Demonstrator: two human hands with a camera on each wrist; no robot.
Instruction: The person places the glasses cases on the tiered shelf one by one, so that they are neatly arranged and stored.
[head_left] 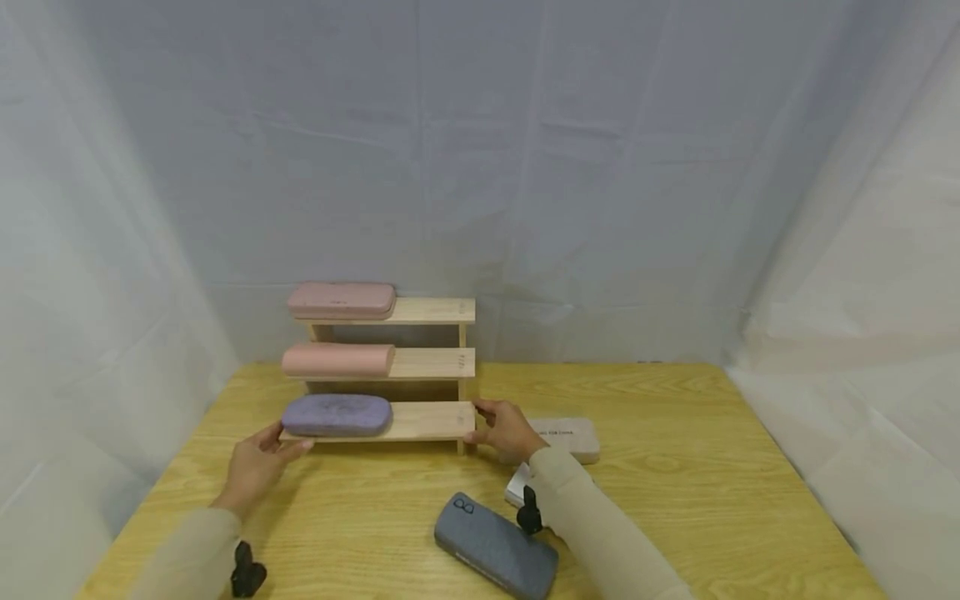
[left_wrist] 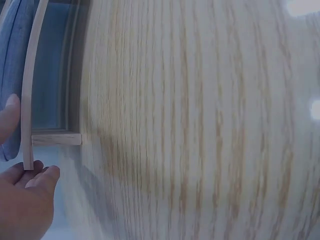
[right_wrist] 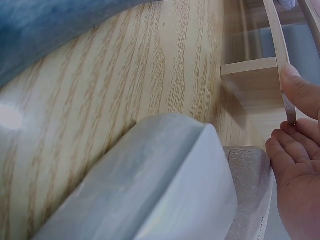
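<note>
Here — hands (head_left: 253,468) (head_left: 508,428) gripping shelf (head_left: 426,421) ends, case (head_left: 337,414) between

Both hands (head_left: 255,468) (head_left: 507,430) forward, well apart

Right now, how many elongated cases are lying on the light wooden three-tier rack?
3: a pink rectangular case on the top board, a salmon rounded case on the middle board, a purple oval case on the bottom board.

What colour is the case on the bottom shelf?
The case is purple, with faint darker marks on its top; the head view shows it best.
</note>
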